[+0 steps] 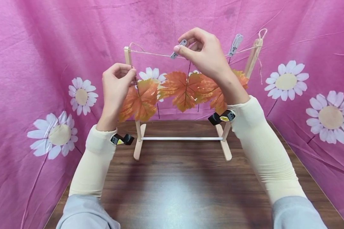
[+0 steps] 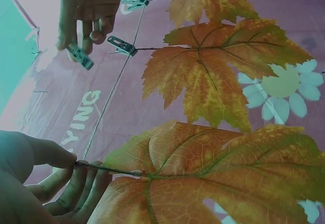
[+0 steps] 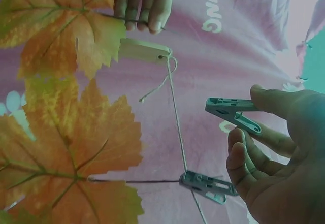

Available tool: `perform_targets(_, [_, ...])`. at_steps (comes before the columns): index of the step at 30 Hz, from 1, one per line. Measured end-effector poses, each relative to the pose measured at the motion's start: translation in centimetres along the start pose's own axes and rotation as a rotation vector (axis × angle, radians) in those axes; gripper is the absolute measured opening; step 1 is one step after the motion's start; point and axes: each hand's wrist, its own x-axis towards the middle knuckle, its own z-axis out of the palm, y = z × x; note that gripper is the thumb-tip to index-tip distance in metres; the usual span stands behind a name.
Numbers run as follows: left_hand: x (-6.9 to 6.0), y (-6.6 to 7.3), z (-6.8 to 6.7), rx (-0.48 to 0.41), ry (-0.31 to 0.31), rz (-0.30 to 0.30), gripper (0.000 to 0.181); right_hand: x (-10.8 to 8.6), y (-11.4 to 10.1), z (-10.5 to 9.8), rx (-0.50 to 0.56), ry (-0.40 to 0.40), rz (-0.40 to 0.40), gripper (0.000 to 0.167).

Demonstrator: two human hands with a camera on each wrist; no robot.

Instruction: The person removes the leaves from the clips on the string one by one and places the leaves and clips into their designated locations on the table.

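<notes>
My left hand (image 1: 116, 83) pinches the dark stem of an orange maple leaf (image 1: 140, 101) between thumb and fingers, beside the stand's left post. Up near the string (image 1: 156, 54), my right hand (image 1: 205, 52) holds a grey clothespin (image 1: 179, 49) between thumb and fingers. That clothespin (image 3: 233, 113) is apart from the string in the right wrist view. A second clothespin (image 3: 205, 184) clamps the middle leaf's stem (image 3: 142, 181) to the string. Farther right, another clothespin (image 1: 235, 45) is clipped on the string above a third leaf (image 1: 218, 95), partly hidden by my right arm.
The wooden stand has a left post (image 1: 127, 56), a right post (image 1: 252, 60) and a white crossbar (image 1: 182, 138) low between its feet. It stands on a brown wood-grain table (image 1: 172, 184). Behind hangs a pink cloth (image 1: 83, 35) printed with white daisies.
</notes>
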Motion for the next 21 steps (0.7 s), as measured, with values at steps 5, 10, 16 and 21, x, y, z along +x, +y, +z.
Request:
perform_targets(5, [-0.7,-0.2,-0.5,0.030,0.008,0.018,0.008,-1.0,0.8,-0.5,0.007,0.007,-0.013,0.024])
perform_targets(10, [-1.3,-0.2,-0.9,0.051,0.000,0.013,0.007,-1.9,1.4,-1.2,0.013,0.015,0.016,0.026])
perform_targets(16, [-1.9,-0.4,-1.3,0.018,-0.041,-0.005,0.006,-2.8,2.1,-1.7,0.030,0.023,0.050,0.026])
perform_targets(21, [-2.5,-0.6,-1.4,-0.002,-0.092,-0.015,0.005,-3.5,2.7,-2.1,0.025,0.019,0.052,0.029])
